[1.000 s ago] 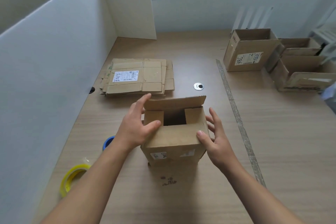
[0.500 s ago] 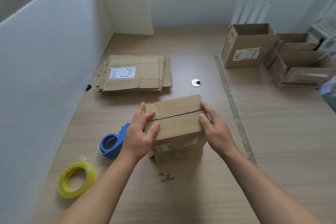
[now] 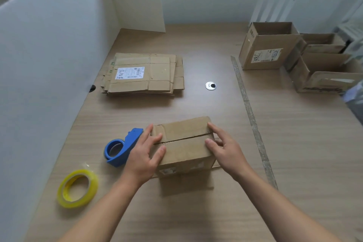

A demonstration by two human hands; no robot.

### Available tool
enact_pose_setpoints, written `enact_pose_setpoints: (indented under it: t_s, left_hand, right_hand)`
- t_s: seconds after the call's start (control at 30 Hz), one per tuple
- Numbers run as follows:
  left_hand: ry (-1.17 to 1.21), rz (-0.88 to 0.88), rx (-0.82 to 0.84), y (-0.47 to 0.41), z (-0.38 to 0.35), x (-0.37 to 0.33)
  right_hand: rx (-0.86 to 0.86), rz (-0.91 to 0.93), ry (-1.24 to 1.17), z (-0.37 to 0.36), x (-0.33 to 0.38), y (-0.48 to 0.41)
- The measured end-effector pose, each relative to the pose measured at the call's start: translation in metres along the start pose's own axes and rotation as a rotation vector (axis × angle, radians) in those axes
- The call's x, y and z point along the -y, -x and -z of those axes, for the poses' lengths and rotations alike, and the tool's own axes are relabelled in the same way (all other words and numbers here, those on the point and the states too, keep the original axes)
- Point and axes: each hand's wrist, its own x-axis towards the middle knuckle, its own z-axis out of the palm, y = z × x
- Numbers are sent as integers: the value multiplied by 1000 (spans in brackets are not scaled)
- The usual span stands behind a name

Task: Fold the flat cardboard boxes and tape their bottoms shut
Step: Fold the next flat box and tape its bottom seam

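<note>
A small cardboard box (image 3: pixel 184 143) stands on the wooden table (image 3: pixel 294 163) with its flaps folded flat on top, a seam running across between them. My left hand (image 3: pixel 146 153) presses on the box's left side, fingers and thumb lying over the flaps. On the right edge my right hand (image 3: pixel 224 147) rests with straight fingers holding the flaps down. A blue tape dispenser (image 3: pixel 122 148) lies just left of my left hand. A yellow tape roll (image 3: pixel 77 188) lies nearer the front left.
A stack of flat cardboard boxes (image 3: pixel 145 73) lies at the back left beside the white partition (image 3: pixel 49 65). Folded open boxes (image 3: pixel 269 45) stand at the back right. A metal grommet (image 3: pixel 210 85) and a tape strip (image 3: pixel 249 108) mark the table.
The far flap was standing up a second ago; both hands folded the flaps down and now hold them flat. The camera view shifted, showing the dispenser and roll more fully.
</note>
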Motion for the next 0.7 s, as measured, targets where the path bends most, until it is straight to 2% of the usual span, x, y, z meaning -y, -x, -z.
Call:
enact_pose_setpoints:
  t_s: [0.1, 0.33, 0.4, 0.47, 0.6, 0.7]
  left_hand:
    - [-65, -9, 31, 0, 4, 3]
    - [-84, 12, -9, -2, -1, 2]
    - [-79, 7, -10, -3, -2, 0]
    - [-63, 13, -16, -4, 0, -1]
    - [25, 6, -8, -5, 9, -1]
    - [62, 40, -115, -6, 18, 8]
  right_hand:
    - [-9, 25, 84, -7, -5, 2]
    - [-39, 323, 817, -25, 18, -5]
    - [83, 392, 887, -36, 24, -6]
    - [198, 388, 946, -48, 26, -8]
    - [170, 332, 963, -50, 24, -13]
    - [175, 309, 960, -50, 25, -16]
